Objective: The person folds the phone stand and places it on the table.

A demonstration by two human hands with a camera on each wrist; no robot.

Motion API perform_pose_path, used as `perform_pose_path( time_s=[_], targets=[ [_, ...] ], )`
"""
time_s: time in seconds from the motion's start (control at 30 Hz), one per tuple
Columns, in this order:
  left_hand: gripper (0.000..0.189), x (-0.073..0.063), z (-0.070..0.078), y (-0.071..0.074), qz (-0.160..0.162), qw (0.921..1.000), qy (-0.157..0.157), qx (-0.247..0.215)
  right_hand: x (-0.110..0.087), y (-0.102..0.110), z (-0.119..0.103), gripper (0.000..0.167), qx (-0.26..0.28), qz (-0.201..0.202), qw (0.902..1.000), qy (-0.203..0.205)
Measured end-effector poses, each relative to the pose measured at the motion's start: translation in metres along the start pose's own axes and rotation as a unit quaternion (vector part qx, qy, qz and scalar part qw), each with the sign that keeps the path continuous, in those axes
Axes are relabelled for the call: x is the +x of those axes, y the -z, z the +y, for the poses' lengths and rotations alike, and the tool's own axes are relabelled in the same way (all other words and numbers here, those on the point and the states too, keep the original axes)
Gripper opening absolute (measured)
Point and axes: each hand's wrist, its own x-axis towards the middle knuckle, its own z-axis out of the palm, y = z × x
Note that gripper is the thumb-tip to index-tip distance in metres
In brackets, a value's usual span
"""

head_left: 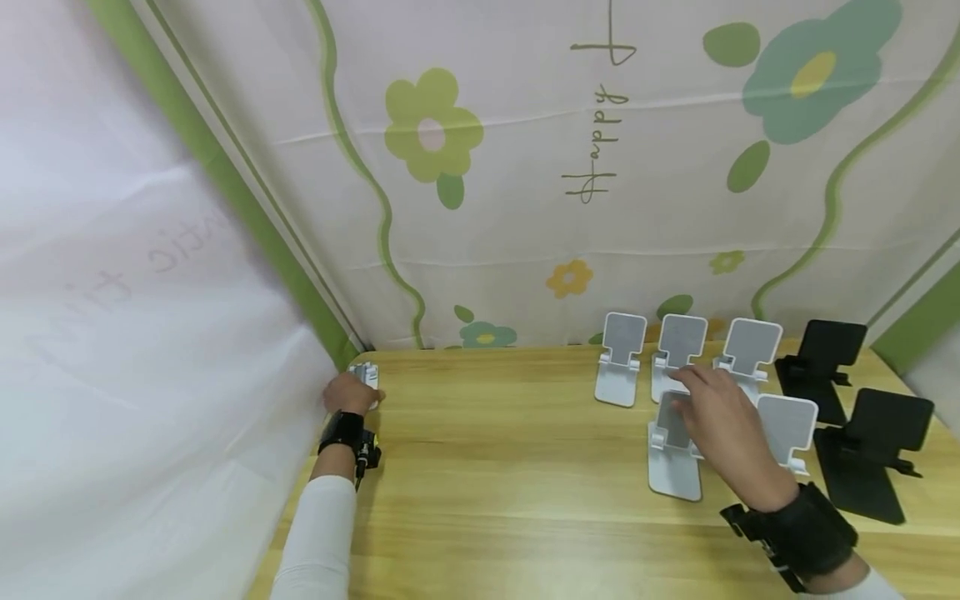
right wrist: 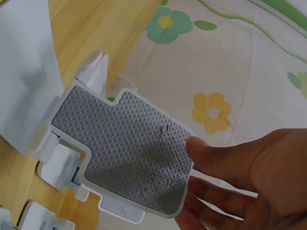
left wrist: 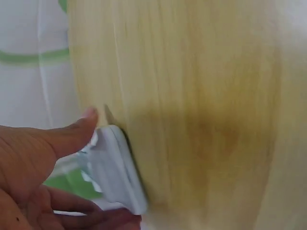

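At the table's far left corner, my left hand (head_left: 350,392) grips a folded white phone stand (head_left: 368,374). In the left wrist view, the thumb is at one end of this folded stand (left wrist: 112,167) and the fingers are at the other. On the right side, my right hand (head_left: 722,421) pinches the top edge of an unfolded white phone stand (head_left: 673,468) in the front row. The right wrist view shows the thumb on the edge of its grey textured pad (right wrist: 129,148), with the fingers behind the plate.
Around the right hand stand several more unfolded phone stands, such as a white one (head_left: 618,385) at the back and a black one (head_left: 858,467) at the right. The wooden table (head_left: 487,467) meets a flower-printed cloth (head_left: 510,250) behind and a white cloth (head_left: 150,375) at left.
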Motion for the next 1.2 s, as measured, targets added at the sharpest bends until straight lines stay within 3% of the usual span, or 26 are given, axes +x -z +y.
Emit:
perform_pose_path(
  time_s=[0.1,0.2,0.27,0.33,0.4,0.5,0.63,0.77,0.93,1.07,1.13,1.2],
  targets=[
    [0.052,-0.011,0.011,0.003,0.056,0.9978,-0.037,-0.005,0.002,-0.001,0.001,0.039,-0.007,-0.005,1.0,0.001],
    [0.057,-0.029,0.028,0.007,0.111,0.9877,-0.093,-0.058,0.004,-0.002,0.001,0.03,-0.002,-0.031,0.9994,-0.014],
    [0.055,-0.046,0.043,0.01,0.122,0.9768,-0.133,-0.116,0.004,-0.002,0.002,0.025,0.001,-0.044,0.9987,-0.023],
    [0.046,-0.065,0.058,0.012,0.112,0.968,-0.167,-0.15,0.004,-0.002,0.004,0.022,0.002,-0.049,0.9985,-0.025],
    [0.041,-0.084,0.072,0.015,0.09,0.9613,-0.196,-0.172,0.005,-0.003,0.006,0.022,-0.003,-0.05,0.9984,-0.025],
    [0.049,-0.106,0.091,0.023,0.052,0.9512,-0.231,-0.198,0.006,-0.003,0.007,0.021,-0.01,-0.048,0.9985,-0.024],
    [0.047,-0.126,0.11,0.036,0.005,0.9353,-0.255,-0.246,0.007,-0.004,0.007,0.02,-0.011,-0.047,0.9985,-0.024],
    [0.047,-0.151,0.128,0.042,-0.06,0.9168,-0.27,-0.288,0.01,0.0,-0.001,0.019,-0.008,-0.033,0.9994,0.003],
    [0.049,-0.184,0.151,0.03,-0.192,0.8801,-0.309,-0.305,0.02,0.011,-0.027,0.023,0.017,0.029,0.998,0.053],
    [0.056,-0.202,0.162,0.015,-0.264,0.8555,-0.313,-0.316,0.03,0.02,-0.052,0.022,0.065,0.08,0.9916,0.077],
    [0.054,-0.208,0.165,0.01,-0.296,0.8341,-0.3,-0.356,0.033,0.023,-0.063,0.022,0.084,0.091,0.9889,0.082],
    [0.046,-0.212,0.168,0.006,-0.331,0.8041,-0.283,-0.405,0.034,0.025,-0.071,0.022,0.095,0.092,0.9875,0.086]
  ],
)
